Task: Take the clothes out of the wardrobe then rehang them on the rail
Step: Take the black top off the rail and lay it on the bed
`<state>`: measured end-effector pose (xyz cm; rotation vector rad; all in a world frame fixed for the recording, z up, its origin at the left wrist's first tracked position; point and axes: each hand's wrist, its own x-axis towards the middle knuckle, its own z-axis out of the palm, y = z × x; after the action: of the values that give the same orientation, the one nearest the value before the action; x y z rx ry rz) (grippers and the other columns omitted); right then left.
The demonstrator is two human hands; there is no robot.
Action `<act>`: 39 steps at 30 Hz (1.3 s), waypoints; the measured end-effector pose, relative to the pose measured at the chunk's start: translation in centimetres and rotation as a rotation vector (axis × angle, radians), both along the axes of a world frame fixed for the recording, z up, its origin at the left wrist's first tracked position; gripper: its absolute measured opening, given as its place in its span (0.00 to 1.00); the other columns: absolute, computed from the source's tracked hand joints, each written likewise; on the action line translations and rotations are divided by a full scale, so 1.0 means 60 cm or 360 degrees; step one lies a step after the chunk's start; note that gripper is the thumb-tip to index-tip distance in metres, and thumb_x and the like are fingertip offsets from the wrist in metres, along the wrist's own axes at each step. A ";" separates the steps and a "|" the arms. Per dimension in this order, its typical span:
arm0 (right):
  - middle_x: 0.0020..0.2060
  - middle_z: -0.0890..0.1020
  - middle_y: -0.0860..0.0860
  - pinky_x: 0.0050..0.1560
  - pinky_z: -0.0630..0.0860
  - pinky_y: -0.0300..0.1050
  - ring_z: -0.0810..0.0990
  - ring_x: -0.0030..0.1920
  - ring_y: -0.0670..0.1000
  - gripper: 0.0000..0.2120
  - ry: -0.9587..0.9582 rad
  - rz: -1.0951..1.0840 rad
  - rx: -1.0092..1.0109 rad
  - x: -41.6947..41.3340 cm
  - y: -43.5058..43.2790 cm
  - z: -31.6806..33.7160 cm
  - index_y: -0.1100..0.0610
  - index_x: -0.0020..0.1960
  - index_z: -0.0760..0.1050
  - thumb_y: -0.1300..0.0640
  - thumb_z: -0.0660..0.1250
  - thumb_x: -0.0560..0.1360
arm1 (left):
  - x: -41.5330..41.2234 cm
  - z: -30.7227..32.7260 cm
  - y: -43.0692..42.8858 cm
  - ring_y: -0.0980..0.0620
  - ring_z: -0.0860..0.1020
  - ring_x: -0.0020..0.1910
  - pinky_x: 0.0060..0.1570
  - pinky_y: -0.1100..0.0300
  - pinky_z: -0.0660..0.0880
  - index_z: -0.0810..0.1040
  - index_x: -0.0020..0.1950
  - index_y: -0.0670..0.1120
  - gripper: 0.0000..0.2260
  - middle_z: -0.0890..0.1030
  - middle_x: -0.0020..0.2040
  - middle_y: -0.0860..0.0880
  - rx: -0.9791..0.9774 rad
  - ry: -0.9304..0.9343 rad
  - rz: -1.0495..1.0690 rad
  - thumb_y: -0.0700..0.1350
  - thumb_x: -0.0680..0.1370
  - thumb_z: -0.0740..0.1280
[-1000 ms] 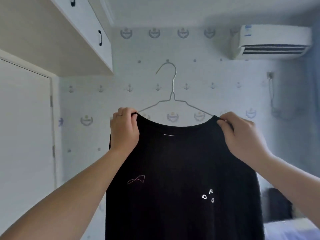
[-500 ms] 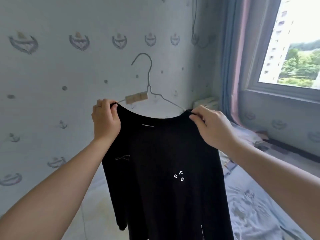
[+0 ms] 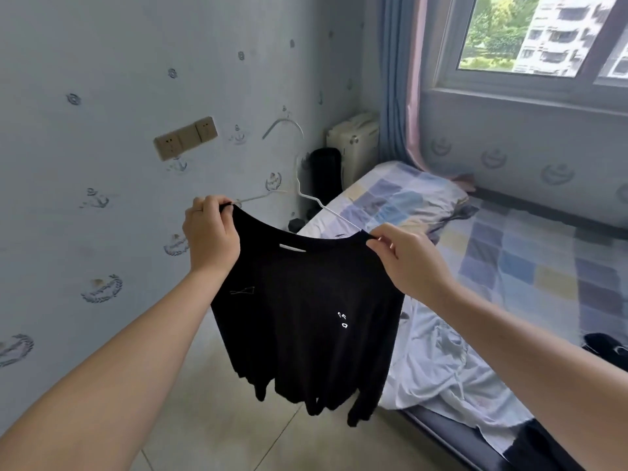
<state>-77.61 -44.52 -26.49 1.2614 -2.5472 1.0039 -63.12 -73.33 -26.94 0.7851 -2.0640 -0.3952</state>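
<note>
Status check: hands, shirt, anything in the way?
Left hand pinches black shirt collar, right hand the other side. Shirt on wire hanger. Bed close on right.

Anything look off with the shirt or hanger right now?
Slightly. The black shirt hangs askew: the left hand grips its shoulder higher than the right hand does. The wire hanger tilts with it, its hook leaning left. No damage shows. A rumpled pale sheet lies on the bed.
</note>
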 end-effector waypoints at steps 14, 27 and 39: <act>0.35 0.79 0.43 0.39 0.77 0.48 0.76 0.34 0.47 0.06 -0.0105 -0.0304 -0.0057 -0.325 -0.059 -0.067 0.51 0.52 0.78 0.51 0.64 0.80 | -0.394 -0.026 -0.087 0.40 0.72 0.56 0.57 0.60 0.65 0.77 0.55 0.38 0.07 0.75 0.55 0.40 0.0112 -0.0080 -0.0420 0.38 0.82 0.61; 0.40 0.81 0.46 0.37 0.72 0.45 0.78 0.41 0.52 0.06 -0.0482 -0.0551 0.0242 -0.581 -0.068 -0.207 0.52 0.53 0.78 0.53 0.63 0.81 | -0.710 -0.184 -0.117 0.42 0.71 0.55 0.53 0.56 0.66 0.77 0.54 0.41 0.06 0.74 0.54 0.43 0.0341 -0.0590 -0.0608 0.38 0.82 0.60; 0.48 0.81 0.49 0.46 0.75 0.53 0.79 0.50 0.56 0.08 -0.0736 -0.0845 0.0707 -0.759 -0.171 -0.437 0.52 0.56 0.75 0.53 0.58 0.82 | -0.914 -0.436 -0.204 0.42 0.72 0.56 0.56 0.48 0.70 0.76 0.54 0.45 0.06 0.77 0.56 0.45 0.0528 -0.1084 -0.0728 0.42 0.82 0.60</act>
<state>-123.12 -54.77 -52.68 0.3566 -3.3249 0.6868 -117.94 -85.59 -53.12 0.6877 -2.8803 -0.8264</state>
